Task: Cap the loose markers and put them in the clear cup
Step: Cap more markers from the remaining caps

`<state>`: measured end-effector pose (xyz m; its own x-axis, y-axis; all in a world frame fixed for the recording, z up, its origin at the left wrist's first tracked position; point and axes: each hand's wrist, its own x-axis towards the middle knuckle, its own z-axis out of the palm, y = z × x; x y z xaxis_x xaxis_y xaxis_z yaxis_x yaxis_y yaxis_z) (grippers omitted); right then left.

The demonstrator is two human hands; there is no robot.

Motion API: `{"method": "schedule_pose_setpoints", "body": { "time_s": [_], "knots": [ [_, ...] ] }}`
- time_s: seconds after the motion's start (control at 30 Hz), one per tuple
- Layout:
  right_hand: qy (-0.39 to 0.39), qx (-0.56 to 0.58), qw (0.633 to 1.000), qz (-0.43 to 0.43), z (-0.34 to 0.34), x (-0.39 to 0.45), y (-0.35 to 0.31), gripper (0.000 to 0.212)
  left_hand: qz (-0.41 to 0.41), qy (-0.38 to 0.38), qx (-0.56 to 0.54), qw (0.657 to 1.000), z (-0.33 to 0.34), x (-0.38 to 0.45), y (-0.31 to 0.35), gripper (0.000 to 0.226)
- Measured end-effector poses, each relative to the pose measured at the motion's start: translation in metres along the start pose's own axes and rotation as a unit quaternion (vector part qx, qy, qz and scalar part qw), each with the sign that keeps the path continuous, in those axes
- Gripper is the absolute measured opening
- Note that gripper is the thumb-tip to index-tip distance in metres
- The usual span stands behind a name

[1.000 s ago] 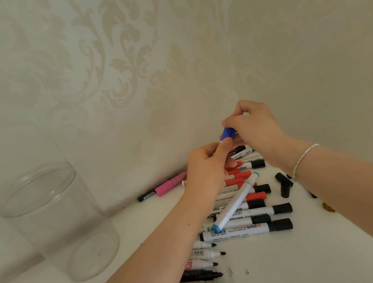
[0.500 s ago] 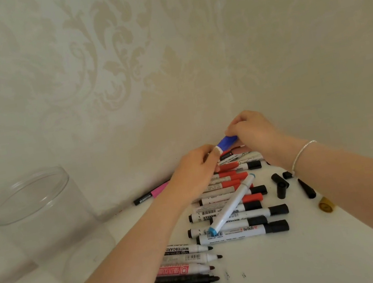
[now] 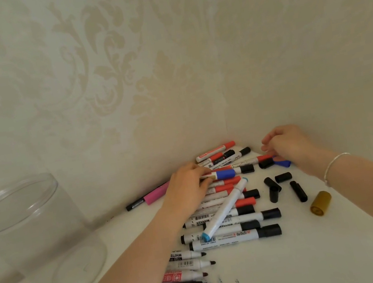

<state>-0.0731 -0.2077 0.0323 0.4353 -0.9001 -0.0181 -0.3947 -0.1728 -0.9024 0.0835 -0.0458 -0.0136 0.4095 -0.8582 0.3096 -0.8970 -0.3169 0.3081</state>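
A corner of a room in a home, by the look of the walls.

Cream damask wallpaper (image 3: pixel 97 57) with a pale floral pattern covers both walls, which meet at a corner above a plain white tabletop (image 3: pixel 298 258). On the tabletop lies a heap of markers (image 3: pixel 228 208), several loose caps (image 3: pixel 284 184) and a clear cup (image 3: pixel 36 235), everyday stationery and no shop or lab fittings. A bare arm with a thin bracelet (image 3: pixel 332 163) reaches in.

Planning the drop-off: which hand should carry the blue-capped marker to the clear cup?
Left hand: it already grips the blue-capped marker, and the clear cup stands on its side.
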Motion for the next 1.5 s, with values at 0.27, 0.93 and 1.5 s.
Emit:
{"method": "schedule_pose_setpoints", "body": {
  "time_s": [0.27, 0.93, 1.5],
  "knots": [
    [0.003, -0.206, 0.975, -0.078, -0.001, 0.001, 0.022, 0.02, 0.001, 0.025, -0.006, 1.0, -0.001, 0.0, 0.011, 0.035],
    [0.05, -0.253, 0.936, -0.239, 0.031, -0.042, -0.007, 0.037, -0.074, -0.051, -0.065, 0.994, -0.067, -0.053, -0.003, 0.024],
    [-0.116, -0.001, 0.981, -0.157, 0.055, -0.175, -0.021, 0.025, -0.085, -0.254, -0.078, 0.96, -0.093, -0.148, 0.002, 0.012]
  ]
}}
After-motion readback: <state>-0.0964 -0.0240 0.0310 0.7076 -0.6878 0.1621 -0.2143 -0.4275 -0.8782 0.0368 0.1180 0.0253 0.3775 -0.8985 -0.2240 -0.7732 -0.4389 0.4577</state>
